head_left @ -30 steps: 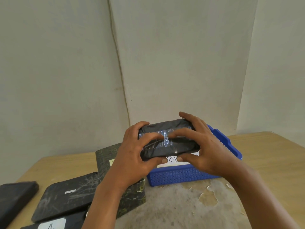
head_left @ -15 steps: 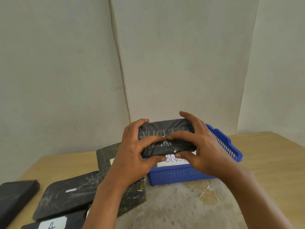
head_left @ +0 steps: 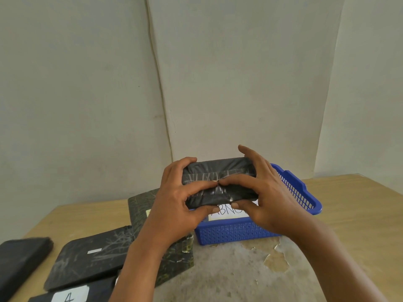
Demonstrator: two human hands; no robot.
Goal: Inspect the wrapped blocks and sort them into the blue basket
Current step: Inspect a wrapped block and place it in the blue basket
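I hold a black plastic-wrapped block [head_left: 226, 168] with clear tape across it, up in the air above the near-left part of the blue basket [head_left: 237, 233]. My left hand [head_left: 176, 205] grips its left end, fingers curled over the top and thumb beneath. My right hand [head_left: 268, 197] grips its right end the same way. Both forefingers meet at the taped seam in the block's middle. A white paper label [head_left: 226, 213] with handwritten letters lies inside the basket, partly hidden by my hands.
Several more black wrapped blocks lie on the wooden table [head_left: 359, 214] at the left: a flat one [head_left: 91, 258], a dark greenish one [head_left: 141, 205], one at the far left edge [head_left: 19, 260], and one with a "4" label [head_left: 69, 296]. Bare walls stand close behind.
My forefingers have slid together along the taped seam until their tips touch. The block has stayed at about the same spot over the basket.
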